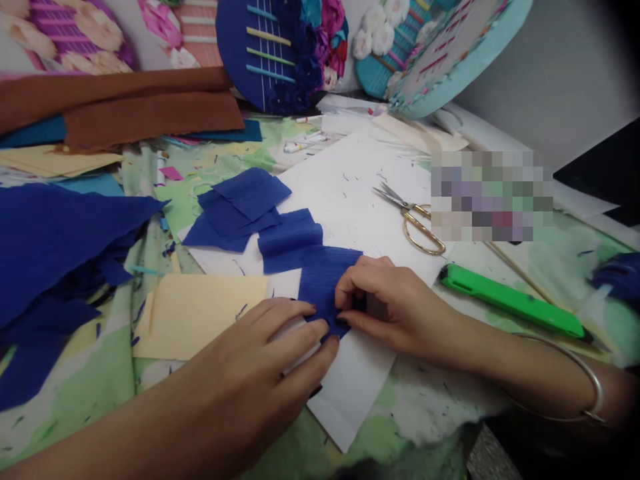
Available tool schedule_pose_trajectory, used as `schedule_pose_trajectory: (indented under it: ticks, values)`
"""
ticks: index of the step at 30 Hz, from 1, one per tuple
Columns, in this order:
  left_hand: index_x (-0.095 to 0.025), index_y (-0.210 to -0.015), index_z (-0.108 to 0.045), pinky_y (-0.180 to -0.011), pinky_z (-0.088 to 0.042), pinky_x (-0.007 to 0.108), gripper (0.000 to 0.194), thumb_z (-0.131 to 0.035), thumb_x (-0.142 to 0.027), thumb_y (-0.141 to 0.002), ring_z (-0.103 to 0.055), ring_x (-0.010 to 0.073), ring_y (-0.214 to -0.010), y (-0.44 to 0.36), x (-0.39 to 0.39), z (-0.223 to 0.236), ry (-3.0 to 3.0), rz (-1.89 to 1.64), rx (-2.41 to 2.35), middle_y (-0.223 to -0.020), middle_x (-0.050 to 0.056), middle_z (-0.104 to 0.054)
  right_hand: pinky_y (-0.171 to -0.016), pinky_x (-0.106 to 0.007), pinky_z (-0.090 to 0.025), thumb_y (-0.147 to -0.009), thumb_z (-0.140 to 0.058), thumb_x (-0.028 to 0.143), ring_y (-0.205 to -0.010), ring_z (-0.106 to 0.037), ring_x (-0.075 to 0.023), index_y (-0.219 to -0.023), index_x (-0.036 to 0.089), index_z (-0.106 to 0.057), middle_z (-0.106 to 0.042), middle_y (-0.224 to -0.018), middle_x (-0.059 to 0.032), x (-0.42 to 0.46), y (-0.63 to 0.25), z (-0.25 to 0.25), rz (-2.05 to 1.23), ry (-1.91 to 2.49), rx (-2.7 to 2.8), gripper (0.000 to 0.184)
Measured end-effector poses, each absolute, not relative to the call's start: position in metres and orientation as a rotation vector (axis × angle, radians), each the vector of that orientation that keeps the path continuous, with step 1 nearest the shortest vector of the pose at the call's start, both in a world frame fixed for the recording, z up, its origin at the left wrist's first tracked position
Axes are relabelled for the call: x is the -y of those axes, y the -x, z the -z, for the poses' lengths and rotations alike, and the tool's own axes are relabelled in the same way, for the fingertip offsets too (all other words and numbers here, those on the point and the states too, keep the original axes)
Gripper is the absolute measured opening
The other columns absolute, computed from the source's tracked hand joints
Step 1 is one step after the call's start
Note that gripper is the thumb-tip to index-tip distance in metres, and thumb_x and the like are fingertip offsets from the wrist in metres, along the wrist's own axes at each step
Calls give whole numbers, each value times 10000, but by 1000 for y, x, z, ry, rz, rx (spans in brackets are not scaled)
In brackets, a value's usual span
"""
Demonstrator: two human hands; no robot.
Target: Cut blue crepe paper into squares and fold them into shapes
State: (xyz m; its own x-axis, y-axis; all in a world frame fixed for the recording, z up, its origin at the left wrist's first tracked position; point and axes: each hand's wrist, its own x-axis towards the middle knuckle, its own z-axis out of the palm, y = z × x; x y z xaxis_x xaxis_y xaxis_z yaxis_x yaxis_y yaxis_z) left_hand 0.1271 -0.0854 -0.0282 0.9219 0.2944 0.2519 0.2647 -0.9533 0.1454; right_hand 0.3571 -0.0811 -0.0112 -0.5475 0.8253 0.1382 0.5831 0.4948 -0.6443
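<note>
A piece of dark blue crepe paper [325, 277] lies on the white sheet [360, 173] in front of me. My left hand [287, 343] rests with its fingers stretched out, their tips touching the near left edge of this piece. At its right edge my right hand [383, 297] is closed, thumb and forefinger pinching the crepe paper. Exactly what is between those fingertips is partly hidden. Just beyond, another blue piece [290, 240] touches it, and several cut blue squares [245, 203] lie in a loose pile.
Gold-handled scissors [407, 207] and a green utility knife [515, 303] lie to the right. Cream card [200, 313] sits left of the white sheet, beside large blue crepe paper [65, 247]. Brown crepe paper [155, 117] and decorated round boards [255, 53] are at the back.
</note>
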Motion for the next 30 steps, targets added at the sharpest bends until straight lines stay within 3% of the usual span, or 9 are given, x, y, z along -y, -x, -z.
schedule_pose_trajectory:
  ticks: [30]
  values:
    - [-205,-1274,-509,-987,-445,459,445,-514,-160,-831,-460,277,-1226,-115,71,13,-2826,-275,-364,-1309,82,-553,-697,-273,-359,-792,-639,114,-745,-513,-134,-811,158,-575,-627,-783,-2,78,-359,12,-748,1168,2322,80]
